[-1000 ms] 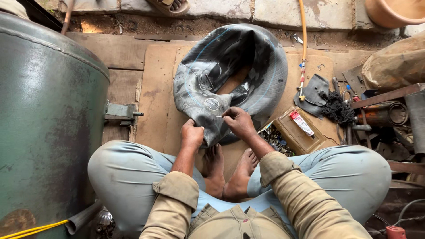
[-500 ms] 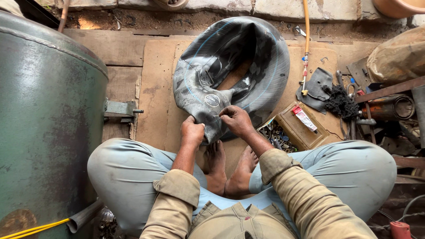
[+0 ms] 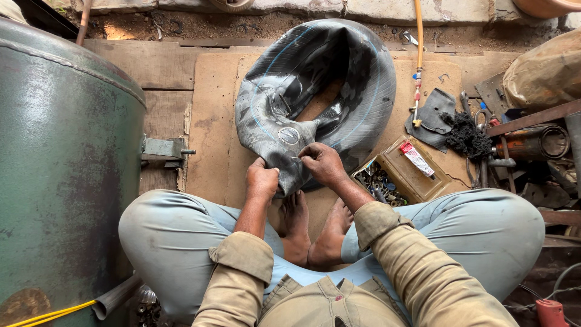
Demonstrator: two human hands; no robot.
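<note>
Both hands are working at the near fold of a black rubber inner tube [image 3: 315, 91], which is lying partly folded on a sheet of brown board [image 3: 215, 115] in front of the seated person's bare feet. Closed into a fist, the left hand [image 3: 261, 181] is gripping the tube's lower edge. Just beside it, the right hand [image 3: 324, 163] is pinching the rubber between thumb and fingertips, next to a round patch [image 3: 289, 135]. Compared with a second ago, the hands are staying on the same fold, and the tube is sitting much as it did.

Right of the tube, an open wooden box [image 3: 399, 175] is holding small metal parts in one compartment and a red and white tube [image 3: 416, 158] in the other. An orange hose [image 3: 418, 48] is hanging down past the tube's right side. On the left, a large green tank [image 3: 60, 169] is closing off that side, and tools and scrap are crowding the right edge, leaving bare board only left of the tube.
</note>
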